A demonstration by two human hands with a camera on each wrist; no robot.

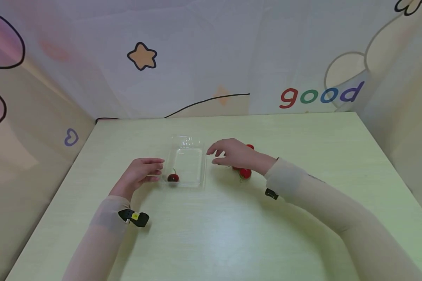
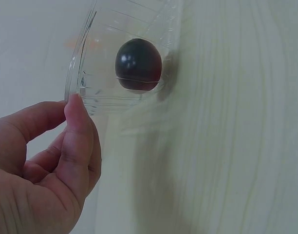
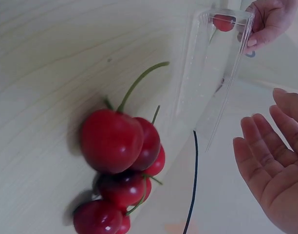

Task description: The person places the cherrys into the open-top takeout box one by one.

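Observation:
A clear plastic box [image 1: 190,160] lies on the table, with one dark red cherry [image 1: 173,178] in its near left corner, stem upward. At its left side, my left hand [image 1: 140,173] pinches the rim between thumb and fingers; the left wrist view shows the fingertips [image 2: 75,101] meeting at the rim corner. My right hand [image 1: 233,153] hovers by the box's right side, fingers loosely bent and nothing in them. Below and behind it lie several red cherries [image 3: 111,141] with green stems, partly hidden by that hand in the head view.
The pale wood-grain table [image 1: 211,234] ends at a printed cloth backdrop [image 1: 204,58], which also rises along both sides. Each wrist wears a small black camera, such as the one on the left sleeve [image 1: 138,219].

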